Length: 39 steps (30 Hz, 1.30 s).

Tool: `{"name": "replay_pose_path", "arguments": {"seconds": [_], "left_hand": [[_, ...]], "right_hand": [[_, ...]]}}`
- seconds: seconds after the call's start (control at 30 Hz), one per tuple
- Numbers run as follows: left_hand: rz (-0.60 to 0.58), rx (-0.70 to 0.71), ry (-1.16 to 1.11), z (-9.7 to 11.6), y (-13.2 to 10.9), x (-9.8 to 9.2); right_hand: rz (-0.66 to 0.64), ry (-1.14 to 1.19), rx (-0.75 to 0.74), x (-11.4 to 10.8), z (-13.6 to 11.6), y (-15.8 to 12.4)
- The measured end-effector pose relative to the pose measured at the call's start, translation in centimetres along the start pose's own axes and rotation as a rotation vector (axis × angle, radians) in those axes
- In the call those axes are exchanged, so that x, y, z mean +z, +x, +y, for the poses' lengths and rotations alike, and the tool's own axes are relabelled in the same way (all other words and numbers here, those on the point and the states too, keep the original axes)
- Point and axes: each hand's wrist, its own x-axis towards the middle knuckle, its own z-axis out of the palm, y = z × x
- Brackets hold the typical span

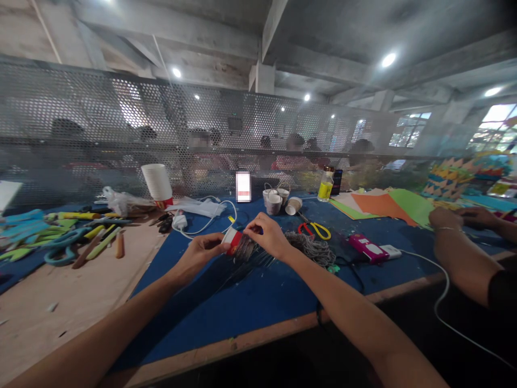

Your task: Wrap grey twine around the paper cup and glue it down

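Note:
A red and white paper cup (pixel 233 240) lies tilted on its side in the air, with my left hand (pixel 204 253) closed on its white end. Grey cord (pixel 244 250) is wound about its other end, and loose strands trail below. My right hand (pixel 267 235) pinches at the upper edge of this cord; its fingertips partly hide what is between them. Beyond my right wrist, a heap of grey cord (pixel 313 249) rests on the blue table top (pixel 226 323). Scissors with red and yellow handles (pixel 319 230) lie just behind that heap.
Small cord-wrapped cups (pixel 273 203) stand at the back, near a bottle (pixel 325 186). Left are stacked paper cups (pixel 156 182), a white cable (pixel 202 233) and blue scissors (pixel 62 248). Right are a magenta box (pixel 367 248), coloured paper (pixel 383 207) and another person's arm (pixel 464 258).

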Motion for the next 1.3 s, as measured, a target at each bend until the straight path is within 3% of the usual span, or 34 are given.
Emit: {"name": "replay_pose_path", "arguments": {"seconds": [0.47, 0.8, 1.3], "left_hand": [[-0.003, -0.018, -0.032, 0.3, -0.1, 0.2], [-0.044, -0.031, -0.101, -0.9, 0.1, -0.3], [-0.043, -0.063, -0.178, -1.0, 0.1, -0.1]], "right_hand": [[-0.030, 0.034, 0.029, -0.1, 0.5, 0.1], [-0.052, 0.042, 0.059, -0.2, 0.4, 0.1], [-0.098, 0.068, 0.123, -0.1, 1.1, 0.2]]}}
